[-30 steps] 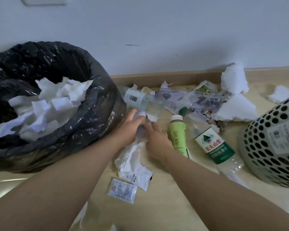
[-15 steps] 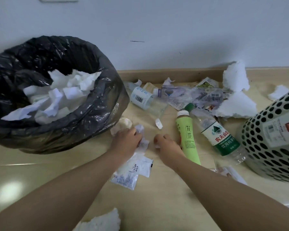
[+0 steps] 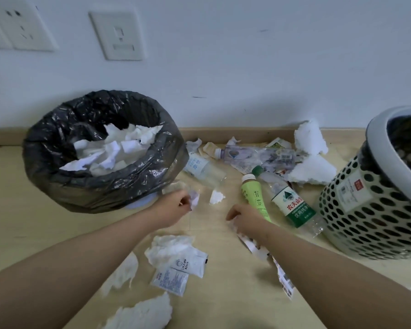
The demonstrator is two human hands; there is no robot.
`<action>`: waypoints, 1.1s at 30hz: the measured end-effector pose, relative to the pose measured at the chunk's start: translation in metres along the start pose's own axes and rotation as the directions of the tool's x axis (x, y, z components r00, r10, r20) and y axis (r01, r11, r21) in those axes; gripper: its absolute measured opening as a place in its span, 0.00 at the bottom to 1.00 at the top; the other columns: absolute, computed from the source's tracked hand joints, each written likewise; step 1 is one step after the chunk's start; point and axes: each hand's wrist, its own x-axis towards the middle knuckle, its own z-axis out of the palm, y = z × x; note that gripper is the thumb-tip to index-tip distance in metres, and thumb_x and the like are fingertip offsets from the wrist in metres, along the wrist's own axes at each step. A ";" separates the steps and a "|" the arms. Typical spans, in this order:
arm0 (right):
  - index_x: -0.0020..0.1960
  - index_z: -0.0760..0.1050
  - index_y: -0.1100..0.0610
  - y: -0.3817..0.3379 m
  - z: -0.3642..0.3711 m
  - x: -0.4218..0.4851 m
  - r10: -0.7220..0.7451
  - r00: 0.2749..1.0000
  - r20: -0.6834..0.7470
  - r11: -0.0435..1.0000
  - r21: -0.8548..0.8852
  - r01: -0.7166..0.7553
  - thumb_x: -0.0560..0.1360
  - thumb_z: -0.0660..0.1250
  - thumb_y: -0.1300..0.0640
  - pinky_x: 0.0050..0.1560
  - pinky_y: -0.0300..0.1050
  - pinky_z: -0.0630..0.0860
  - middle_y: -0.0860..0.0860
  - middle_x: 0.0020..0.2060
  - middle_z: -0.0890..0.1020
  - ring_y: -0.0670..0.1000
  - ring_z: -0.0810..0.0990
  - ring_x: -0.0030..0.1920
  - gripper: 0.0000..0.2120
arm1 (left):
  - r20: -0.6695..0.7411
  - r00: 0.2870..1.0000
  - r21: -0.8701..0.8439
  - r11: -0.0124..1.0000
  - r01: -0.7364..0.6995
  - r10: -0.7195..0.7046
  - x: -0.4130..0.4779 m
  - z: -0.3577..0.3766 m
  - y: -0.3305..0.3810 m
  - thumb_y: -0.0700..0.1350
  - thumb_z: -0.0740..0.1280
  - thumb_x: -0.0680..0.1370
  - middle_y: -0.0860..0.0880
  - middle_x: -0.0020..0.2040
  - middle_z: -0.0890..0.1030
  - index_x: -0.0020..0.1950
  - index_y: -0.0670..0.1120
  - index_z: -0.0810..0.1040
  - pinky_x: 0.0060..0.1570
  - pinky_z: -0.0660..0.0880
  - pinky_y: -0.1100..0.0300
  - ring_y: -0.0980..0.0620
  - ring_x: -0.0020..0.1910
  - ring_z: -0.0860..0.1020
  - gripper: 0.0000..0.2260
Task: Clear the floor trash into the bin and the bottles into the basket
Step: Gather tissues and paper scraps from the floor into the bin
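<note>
Bin [image 3: 119, 184] w/ black liner sits at left by the wall, part full of white tissue. My L hand [image 3: 176, 206] hovers just right of its base. White perforated basket [image 3: 365, 210] stands far right, apart from my R hand [image 3: 246, 219], w/ two bottles lying between them. The water bottle [image 3: 292, 206], green label, lies nearest the basket. The green drink bottle [image 3: 254, 195] lies beside it, lower end right at the R hand; touching or not, can't tell. A clear bottle [image 3: 203, 167] lies against the bin's right side, beyond the L hand. A crushed purple-label bottle [image 3: 247, 155] lies near the skirting among wrappers. Big white wads [image 3: 312, 172] sit behind the bottles, next to the basket.

Nearer me on the floor: a tissue wad [image 3: 169, 245] and two sachets [image 3: 171, 281] btw my forearms.

R hand's fingers are curled, pinching the top end of a printed wrapper strip [image 3: 282, 279] that trails back under the forearm. L hand is clenched round a small tissue scrap [image 3: 195, 198]. A tiny white scrap [image 3: 216, 197] lies on the floor btw the hands, touching neither.
</note>
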 end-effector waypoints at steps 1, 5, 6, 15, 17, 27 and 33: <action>0.37 0.73 0.55 -0.010 -0.006 -0.004 0.049 0.999 -0.009 0.986 0.162 -0.047 0.74 0.51 0.71 0.21 0.30 0.65 0.50 0.31 0.72 0.47 0.69 0.29 0.17 | 0.015 0.999 -0.104 0.994 0.039 -0.037 -0.003 -0.007 0.010 0.41 0.61 0.79 0.50 0.40 0.75 0.42 0.46 0.71 0.36 0.69 0.63 0.53 0.38 0.72 0.06; 0.36 0.72 0.59 -0.055 -0.032 -0.015 0.225 0.974 0.007 0.739 0.651 -0.175 0.77 0.51 0.70 0.25 0.38 0.65 0.55 0.30 0.69 0.50 0.65 0.26 0.16 | 0.065 0.995 -0.387 0.917 0.092 -0.072 -0.015 -0.037 0.056 0.39 0.60 0.80 0.49 0.40 0.74 0.42 0.46 0.70 0.48 0.75 0.57 0.55 0.40 0.75 0.07; 0.38 0.73 0.59 -0.068 -0.041 -0.019 0.242 0.970 0.005 0.675 0.717 -0.172 0.78 0.51 0.69 0.27 0.40 0.66 0.54 0.31 0.70 0.50 0.66 0.27 0.16 | 0.062 0.996 -0.408 0.909 0.083 -0.063 -0.018 -0.046 0.069 0.40 0.60 0.80 0.49 0.40 0.74 0.42 0.46 0.70 0.48 0.76 0.57 0.54 0.41 0.76 0.07; 0.45 0.71 0.57 -0.108 -0.068 -0.061 0.217 0.971 0.096 0.346 0.923 -0.169 0.79 0.58 0.51 0.33 0.42 0.71 0.53 0.37 0.74 0.50 0.71 0.33 0.10 | 0.028 0.998 -0.668 0.742 0.057 -0.052 -0.043 -0.070 0.121 0.39 0.57 0.81 0.46 0.45 0.78 0.47 0.45 0.71 0.37 0.73 0.61 0.51 0.42 0.80 0.06; 0.44 0.73 0.59 -0.104 -0.071 -0.070 0.213 0.967 0.141 0.331 0.921 -0.207 0.78 0.62 0.50 0.34 0.42 0.72 0.55 0.38 0.77 0.51 0.72 0.33 0.12 | 0.078 0.996 -0.646 0.759 0.078 -0.036 -0.052 -0.069 0.117 0.39 0.56 0.81 0.47 0.45 0.79 0.48 0.45 0.72 0.41 0.73 0.61 0.53 0.41 0.80 0.07; 0.55 0.75 0.64 -0.094 -0.074 -0.056 -0.064 0.947 0.315 0.474 0.845 -0.249 0.77 0.62 0.61 0.37 0.43 0.74 0.58 0.46 0.75 0.52 0.74 0.37 0.09 | 0.148 0.987 -0.573 0.808 0.139 -0.065 -0.049 -0.094 0.094 0.36 0.57 0.81 0.46 0.38 0.73 0.42 0.43 0.68 0.40 0.74 0.60 0.56 0.29 0.81 0.08; 0.53 0.75 0.57 -0.113 -0.063 -0.048 -0.186 0.952 0.244 0.617 0.783 -0.080 0.79 0.56 0.69 0.33 0.39 0.76 0.56 0.44 0.78 0.50 0.75 0.39 0.12 | -0.051 0.995 -0.520 0.853 0.045 -0.084 -0.038 -0.079 0.097 0.38 0.57 0.80 0.45 0.46 0.79 0.55 0.48 0.72 0.41 0.76 0.57 0.50 0.33 0.80 0.08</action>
